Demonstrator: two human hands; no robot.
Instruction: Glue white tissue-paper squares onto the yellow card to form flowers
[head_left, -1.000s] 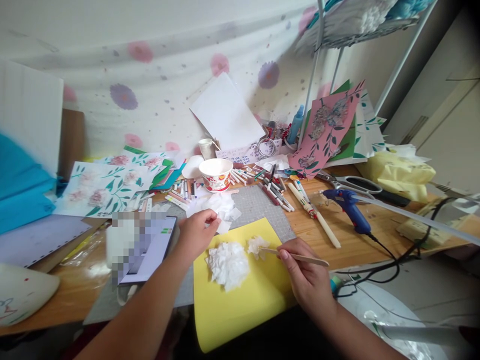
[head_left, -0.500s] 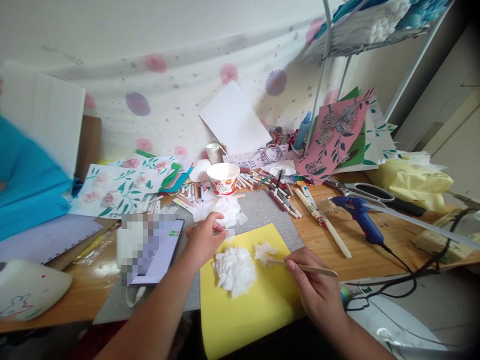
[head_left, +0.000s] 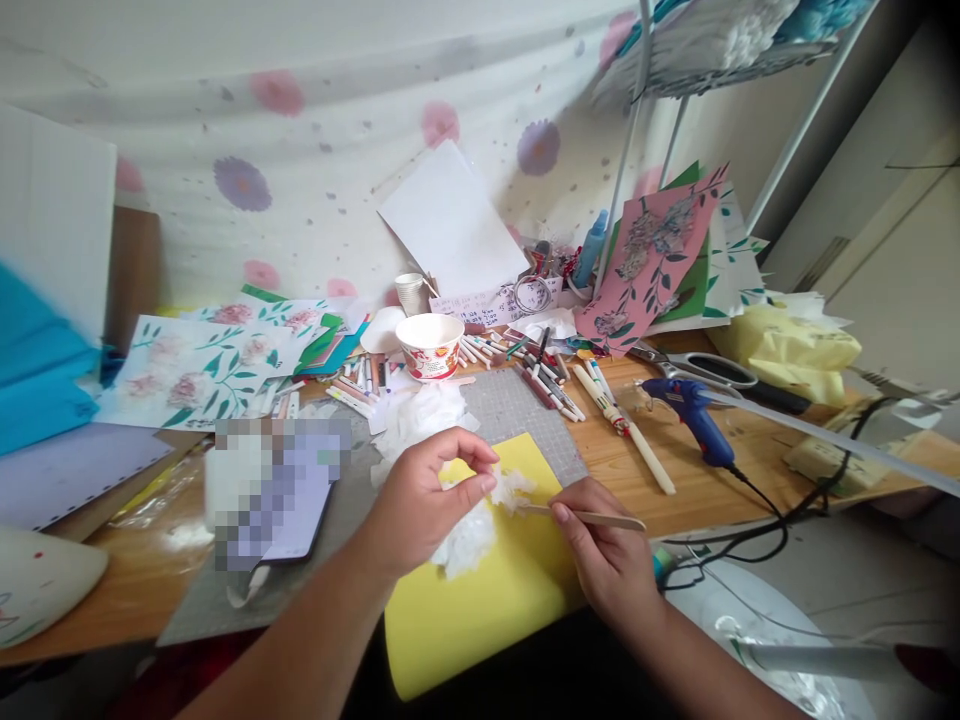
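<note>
My right hand grips a flat wooden craft stick, its far tip touching a small cluster of crumpled white tissue paper on a yellow sheet. Beside that cluster, thumb and fingers of my left hand pinch together on what looks like a piece of white tissue paper; the fingertips hide most of it. A larger crumpled tissue flower lies on the yellow sheet, partly covered by my left hand. Behind is a loose heap of tissue pieces on the grey cutting mat.
A paper bowl stands behind the heap, among scattered markers. On the right lie a blue glue gun with its cable and large scissors. A phone rests at left. Flower pictures lie behind it.
My left hand has moved from the tissue heap right and toward me, over the yellow sheet beside the small cluster. My right hand keeps the stick at the cluster. The view has shifted slightly.
</note>
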